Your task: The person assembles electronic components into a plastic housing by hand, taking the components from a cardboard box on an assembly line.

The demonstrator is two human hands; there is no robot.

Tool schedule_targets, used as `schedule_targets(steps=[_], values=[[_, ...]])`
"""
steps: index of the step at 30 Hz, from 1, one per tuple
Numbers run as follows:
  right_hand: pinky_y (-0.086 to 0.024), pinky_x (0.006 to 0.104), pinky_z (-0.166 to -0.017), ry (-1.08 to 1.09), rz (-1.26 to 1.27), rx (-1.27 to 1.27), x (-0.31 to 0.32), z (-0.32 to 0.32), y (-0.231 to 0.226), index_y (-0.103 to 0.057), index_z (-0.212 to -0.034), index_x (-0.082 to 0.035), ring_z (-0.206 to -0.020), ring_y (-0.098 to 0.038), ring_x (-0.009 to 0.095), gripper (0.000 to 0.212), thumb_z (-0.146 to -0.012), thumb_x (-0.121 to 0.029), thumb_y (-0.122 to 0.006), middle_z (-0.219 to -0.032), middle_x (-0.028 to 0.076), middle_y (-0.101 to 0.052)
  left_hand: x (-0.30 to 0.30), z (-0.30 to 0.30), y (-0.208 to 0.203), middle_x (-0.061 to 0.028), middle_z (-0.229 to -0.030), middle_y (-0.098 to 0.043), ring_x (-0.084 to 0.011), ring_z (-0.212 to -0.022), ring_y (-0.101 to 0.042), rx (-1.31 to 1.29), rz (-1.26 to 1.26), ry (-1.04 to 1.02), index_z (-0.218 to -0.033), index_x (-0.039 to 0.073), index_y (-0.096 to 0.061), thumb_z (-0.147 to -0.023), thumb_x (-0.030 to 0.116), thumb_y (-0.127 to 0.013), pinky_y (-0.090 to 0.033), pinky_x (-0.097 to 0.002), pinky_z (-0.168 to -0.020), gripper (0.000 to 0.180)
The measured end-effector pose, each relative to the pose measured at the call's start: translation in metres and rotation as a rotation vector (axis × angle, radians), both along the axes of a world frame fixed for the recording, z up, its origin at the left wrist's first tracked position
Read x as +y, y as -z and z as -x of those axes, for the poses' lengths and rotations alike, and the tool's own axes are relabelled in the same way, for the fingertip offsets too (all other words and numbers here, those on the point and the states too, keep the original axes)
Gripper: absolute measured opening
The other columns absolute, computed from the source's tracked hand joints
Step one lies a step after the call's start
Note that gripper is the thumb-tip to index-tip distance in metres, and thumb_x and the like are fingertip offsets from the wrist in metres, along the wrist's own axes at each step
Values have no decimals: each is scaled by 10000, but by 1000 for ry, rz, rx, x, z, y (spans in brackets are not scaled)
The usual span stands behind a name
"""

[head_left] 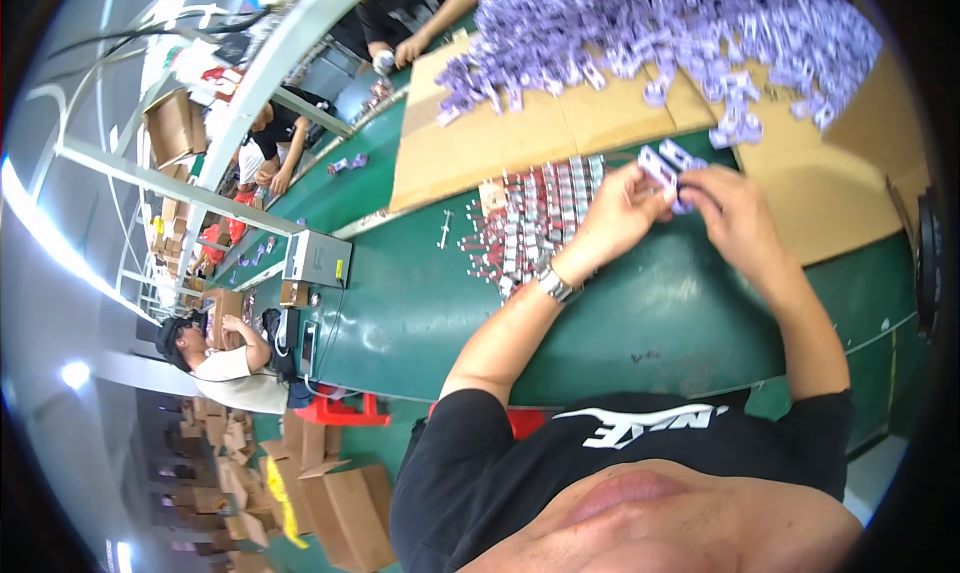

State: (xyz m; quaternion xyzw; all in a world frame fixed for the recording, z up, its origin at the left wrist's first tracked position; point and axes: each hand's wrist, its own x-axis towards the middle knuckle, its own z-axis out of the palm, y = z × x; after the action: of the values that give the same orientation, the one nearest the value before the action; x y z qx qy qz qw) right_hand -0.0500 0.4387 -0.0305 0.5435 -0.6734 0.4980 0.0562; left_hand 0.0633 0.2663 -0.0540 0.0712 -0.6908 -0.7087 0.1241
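Out in front of me, above the green bench, my left hand [625, 208] pinches a pale lavender plastic part [658, 167] with a slot in it. My right hand [735, 208] closes on a second lavender plastic part [683, 157] right beside the first; whether the two are joined I cannot tell. The fingers hide their lower ends. Left of my hands, rows of small silvery motor-like pieces with red ends [540, 213] lie on the bench, partly behind my left wrist, which wears a metal-banded watch [553, 278].
A large heap of lavender plastic parts [650, 33] covers flattened cardboard [560, 133] at the back. Left on the green bench [400, 313] are a small white tool [445, 230] and a grey metal box [318, 258] with a cable. Co-workers sit farther left; cartons [345, 513] stand on the floor.
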Motion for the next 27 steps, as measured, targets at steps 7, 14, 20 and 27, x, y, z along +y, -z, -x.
schedule_targets(steps=[7,14,20,27], values=[[-543,459,-917,-8,-55,211,3,-10,9,-677,-1151,40,-1078,-658,416,268,-884,51,-661,-1137,228,-688,-3,-6,0,-102,-1071,-713,-158,-938,-704,-17,-13,-31,-1161,-54,-610,-1011,82,-652,-604,-294,-796,208],[-547,478,-796,15,-228,21,9,-2,3,-705,-1052,25,-944,-682,435,217,-842,-20,-739,-1083,223,-706,0,-9,-6,-110,-1142,-700,-191,-1025,-705,-81,83,28,-1227,-43,-600,-1015,80,-645,-609,-329,-888,250],[-505,449,-806,61,-38,149,7,-1,3,-702,-992,6,-914,-623,381,203,-810,-47,-773,-950,162,-621,-1,-4,7,-13,-956,-700,-60,-788,-632,80,268,-43,-1173,-6,-630,-985,106,-689,-508,-242,-673,226],[-561,322,-777,-35,-29,-402,-11,7,23,-745,-1105,-7,-865,-702,186,244,-872,-69,-781,-977,102,-714,-8,-7,-11,-75,-1161,-662,-180,-1069,-663,34,-29,64,-1280,-5,-579,-993,118,-700,-599,-342,-908,335]])
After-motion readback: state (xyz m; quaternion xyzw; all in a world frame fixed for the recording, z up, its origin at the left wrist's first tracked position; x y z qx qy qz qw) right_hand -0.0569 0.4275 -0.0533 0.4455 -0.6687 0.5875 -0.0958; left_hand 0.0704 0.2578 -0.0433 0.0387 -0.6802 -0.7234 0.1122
